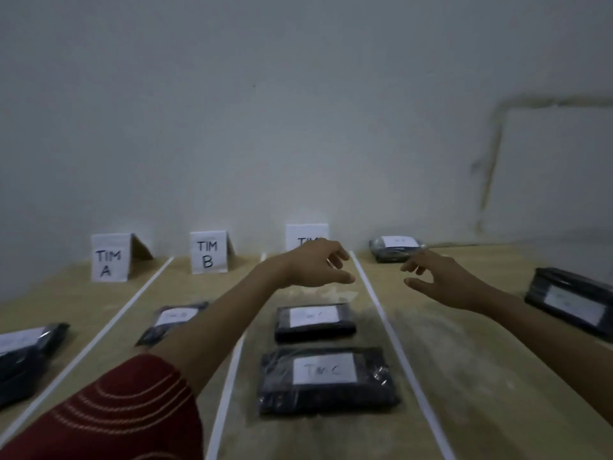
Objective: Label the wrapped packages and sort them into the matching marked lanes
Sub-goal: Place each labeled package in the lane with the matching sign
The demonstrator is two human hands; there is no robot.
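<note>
My left hand (311,265) and right hand (434,280) hover over the far half of the tan wooden table (481,376), fingers loosely spread, thumbs apart, gripping nothing. Just past the right fingertips, at the table's far edge, lies a black plastic-wrapped package (393,250) with a white label. I cannot tell whether the fingers touch it. Toward the near edge from my left hand, two more black wrapped packs lie one behind the other between white lane strips (388,327). The farther package (315,323) has a label too blurred to read, and the nearer package (326,381) reads "TIM C". A left-lane package (172,322) lies partly behind my forearm, with a left-edge package (30,353) and a right-edge package (570,300) further out. Along the far edge stand folded white paper signs: the TIM A sign (109,258), the TIM B sign (209,254) and a third sign (306,234) half hidden by my left hand.
</note>
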